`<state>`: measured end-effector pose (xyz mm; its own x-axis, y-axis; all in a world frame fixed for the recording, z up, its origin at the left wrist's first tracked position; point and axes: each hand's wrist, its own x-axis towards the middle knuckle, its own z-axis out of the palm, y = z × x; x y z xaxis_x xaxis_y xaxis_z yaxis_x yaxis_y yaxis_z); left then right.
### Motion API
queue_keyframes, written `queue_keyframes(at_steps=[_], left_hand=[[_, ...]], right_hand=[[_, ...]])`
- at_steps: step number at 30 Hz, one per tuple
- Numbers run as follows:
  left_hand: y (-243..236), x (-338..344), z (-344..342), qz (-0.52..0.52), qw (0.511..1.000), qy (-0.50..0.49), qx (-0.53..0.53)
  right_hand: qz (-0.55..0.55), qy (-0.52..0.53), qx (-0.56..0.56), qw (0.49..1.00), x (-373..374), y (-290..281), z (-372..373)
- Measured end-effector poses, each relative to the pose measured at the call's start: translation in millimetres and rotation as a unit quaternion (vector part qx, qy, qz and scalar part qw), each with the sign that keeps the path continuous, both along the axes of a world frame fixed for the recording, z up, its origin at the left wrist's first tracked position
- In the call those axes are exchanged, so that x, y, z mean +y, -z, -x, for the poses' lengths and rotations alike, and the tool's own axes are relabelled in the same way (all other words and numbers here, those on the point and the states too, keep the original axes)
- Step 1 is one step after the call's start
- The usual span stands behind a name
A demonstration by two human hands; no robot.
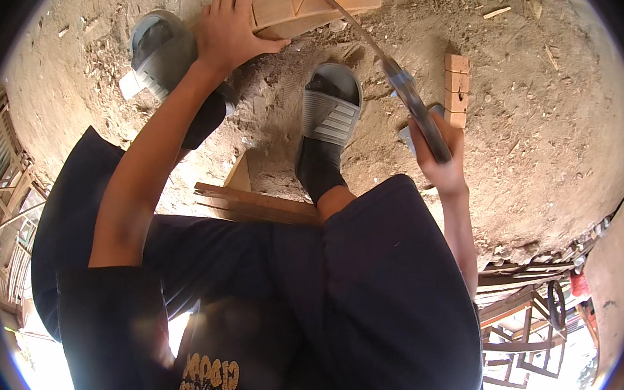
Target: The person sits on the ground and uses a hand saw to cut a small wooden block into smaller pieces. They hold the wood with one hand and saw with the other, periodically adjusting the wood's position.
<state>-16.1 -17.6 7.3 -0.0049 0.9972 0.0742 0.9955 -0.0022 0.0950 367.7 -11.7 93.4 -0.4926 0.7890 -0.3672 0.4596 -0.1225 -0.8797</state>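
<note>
My left hand [227,32] lies with fingers stretched and thumb spread at the left end of a reddish wooden block [288,6]. Angled lines or cuts show on the block's face, and the top of the picture crops it. In my closed right hand [439,153] is the dark handle of a long, thin-bladed tool, which looks like a handsaw [364,35] seen nearly edge-on. Its blade slants up and left across the block; whether it touches the wood I cannot tell. The right hand is smeared by motion. A smaller notched wooden piece [457,82] lies just beyond it.
My sandalled feet [331,114] rest on the dirt floor near the block. Under my legs is a low wooden plank [261,205]. Wood chips [496,13] are scattered about. Wooden frames [525,329] stand at the lower right, and slatted structures [4,198] at the far left.
</note>
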Motion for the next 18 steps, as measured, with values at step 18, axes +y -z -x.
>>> queue_keyframes(at_steps=[18], left_hand=[[7,1,1,-0.031,0.999,0.012,0.001]], right_hand=[[0.026,0.002,-0.053,0.998,-13,-37,-15]])
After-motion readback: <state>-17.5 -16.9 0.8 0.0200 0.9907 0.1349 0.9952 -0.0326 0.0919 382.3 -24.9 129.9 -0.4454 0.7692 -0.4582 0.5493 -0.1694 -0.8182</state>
